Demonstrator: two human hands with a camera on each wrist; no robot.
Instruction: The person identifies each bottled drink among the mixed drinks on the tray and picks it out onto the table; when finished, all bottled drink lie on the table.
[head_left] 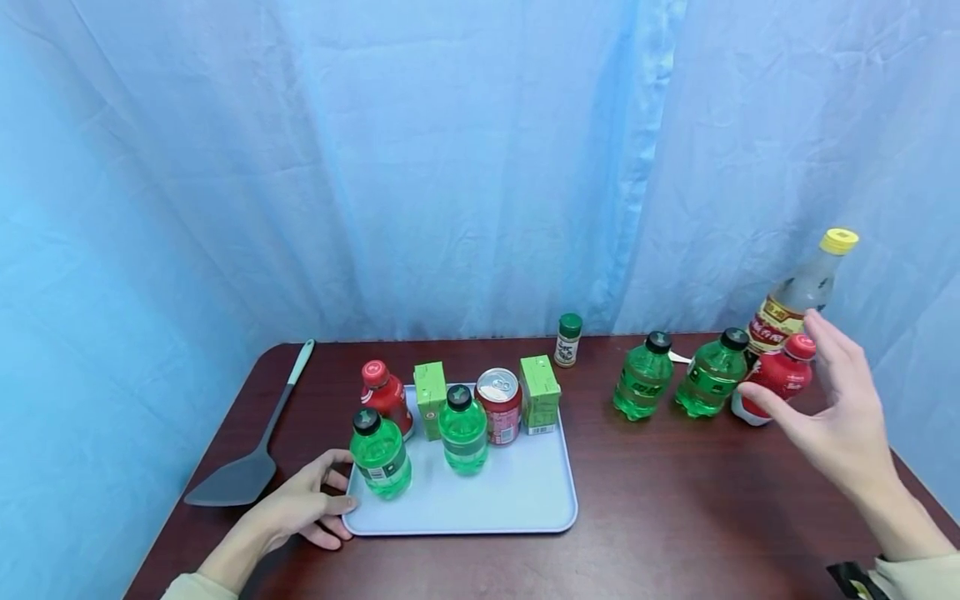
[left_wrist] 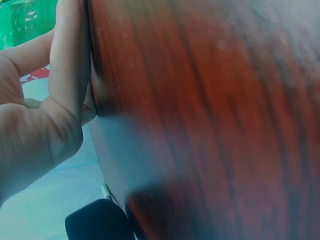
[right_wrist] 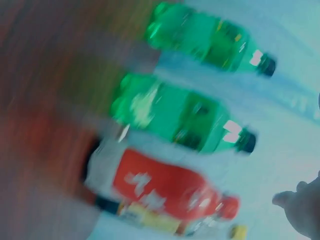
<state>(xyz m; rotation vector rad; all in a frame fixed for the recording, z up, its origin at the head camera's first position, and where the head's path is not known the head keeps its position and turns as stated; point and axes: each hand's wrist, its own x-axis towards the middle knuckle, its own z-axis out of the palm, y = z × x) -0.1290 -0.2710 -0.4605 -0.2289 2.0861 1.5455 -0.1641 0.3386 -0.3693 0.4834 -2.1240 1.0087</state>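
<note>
At frame right, the spread, empty right hand (head_left: 846,417) is beside the red bottle (head_left: 784,375), likely weighty, slick, best gripped mid-body; the left hand (head_left: 303,498) touches the tray (head_left: 510,500), hold unclear.

Head view bright; faint shadow under my left hand (head_left: 306,498) toward desk's (head_left: 660,517) left edge; left wrist hazy, right wrist motion-blurred.

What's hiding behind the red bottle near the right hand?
A tall bottle with a yellow cap stands behind the red bottle. The head view shows its cap, upper part and some label; most of its lower part is covered there.
</note>
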